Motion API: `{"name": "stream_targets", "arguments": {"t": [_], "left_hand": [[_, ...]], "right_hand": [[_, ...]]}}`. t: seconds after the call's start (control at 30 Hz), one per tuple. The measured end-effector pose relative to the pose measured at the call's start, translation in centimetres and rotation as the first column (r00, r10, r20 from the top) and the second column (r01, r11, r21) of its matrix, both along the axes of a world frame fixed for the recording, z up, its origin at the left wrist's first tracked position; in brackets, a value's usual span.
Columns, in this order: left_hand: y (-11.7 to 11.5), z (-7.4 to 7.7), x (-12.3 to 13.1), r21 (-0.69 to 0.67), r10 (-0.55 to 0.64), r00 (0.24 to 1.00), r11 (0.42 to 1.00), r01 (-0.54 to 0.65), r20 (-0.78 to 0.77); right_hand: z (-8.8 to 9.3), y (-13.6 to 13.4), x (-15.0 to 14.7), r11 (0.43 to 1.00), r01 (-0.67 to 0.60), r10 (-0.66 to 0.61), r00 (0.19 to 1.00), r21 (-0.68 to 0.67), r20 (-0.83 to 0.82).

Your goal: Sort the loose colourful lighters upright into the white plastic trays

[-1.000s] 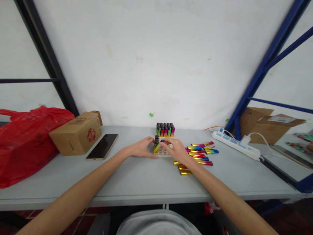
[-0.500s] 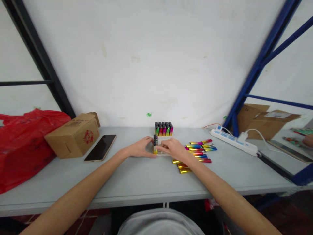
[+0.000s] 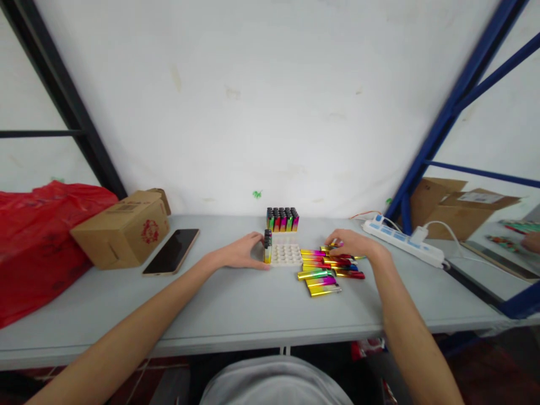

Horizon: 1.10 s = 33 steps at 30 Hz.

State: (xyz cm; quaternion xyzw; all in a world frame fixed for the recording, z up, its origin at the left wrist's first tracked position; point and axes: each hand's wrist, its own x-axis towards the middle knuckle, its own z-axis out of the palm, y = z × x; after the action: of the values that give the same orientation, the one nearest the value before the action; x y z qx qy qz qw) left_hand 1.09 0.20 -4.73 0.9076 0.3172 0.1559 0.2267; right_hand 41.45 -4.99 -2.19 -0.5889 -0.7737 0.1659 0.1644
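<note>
My left hand point(image 3: 242, 251) curves around the left end of a white tray point(image 3: 287, 256) with round holes, thumb at the front corner and fingers at the back. One row of upright lighters point(image 3: 268, 251) with black tops stands in the tray's left column, beside that hand; the other holes I see hold nothing. To the right, my right hand point(image 3: 351, 243) is over a loose pile of shiny, multicoloured lighters point(image 3: 316, 274). Its fingers are closed on a lighter point(image 3: 336, 243) at the back of the pile, partly hidden by the hand.
A block of upright lighters point(image 3: 282, 220) stands behind the tray near the wall. On the left are a phone point(image 3: 172, 252), a cardboard box point(image 3: 122, 230) and a red plastic bag point(image 3: 50, 242). A white power strip point(image 3: 403, 243) lies at right, beside a blue metal frame point(image 3: 434, 129).
My right hand has moved from the tray to the lighter pile on the right and closed on a lighter there. The tray's holes now show. My left hand has stayed at the tray.
</note>
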Motion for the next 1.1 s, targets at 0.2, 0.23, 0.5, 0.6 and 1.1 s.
{"name": "stream_targets", "arguments": {"t": [0.2, 0.23, 0.5, 0.6, 1.1], "left_hand": [[-0.2, 0.2, -0.1, 0.000, -0.007, 1.000, 1.000, 0.007, 0.006], [-0.2, 0.2, -0.1, -0.007, -0.005, 1.000, 1.000, 0.005, 0.007], [0.0, -0.1, -0.1, -0.009, 0.001, 1.000, 1.000, 0.000, 0.023], [0.0, 0.0, -0.1, -0.013, -0.002, 1.000, 1.000, 0.003, 0.029], [0.2, -0.3, -0.1, 0.015, -0.023, 0.999, 1.000, 0.023, 0.024]], "right_hand": [[-0.3, 0.6, -2.6, 0.990, -0.044, 0.036, 0.997, 0.136, 0.061], [-0.3, 0.6, -3.0, 0.984, -0.036, 0.030, 0.999, 0.177, 0.037], [-0.2, 0.3, -7.3, 0.920, -0.005, 0.066, 0.988, 0.391, -0.142], [-1.0, 0.7, -8.7, 0.932, 0.081, 0.023, 0.960, 0.354, -0.280], [-2.0, -0.3, -12.6, 0.961, -0.267, 0.035, 0.359, -0.067, -0.933]]}}
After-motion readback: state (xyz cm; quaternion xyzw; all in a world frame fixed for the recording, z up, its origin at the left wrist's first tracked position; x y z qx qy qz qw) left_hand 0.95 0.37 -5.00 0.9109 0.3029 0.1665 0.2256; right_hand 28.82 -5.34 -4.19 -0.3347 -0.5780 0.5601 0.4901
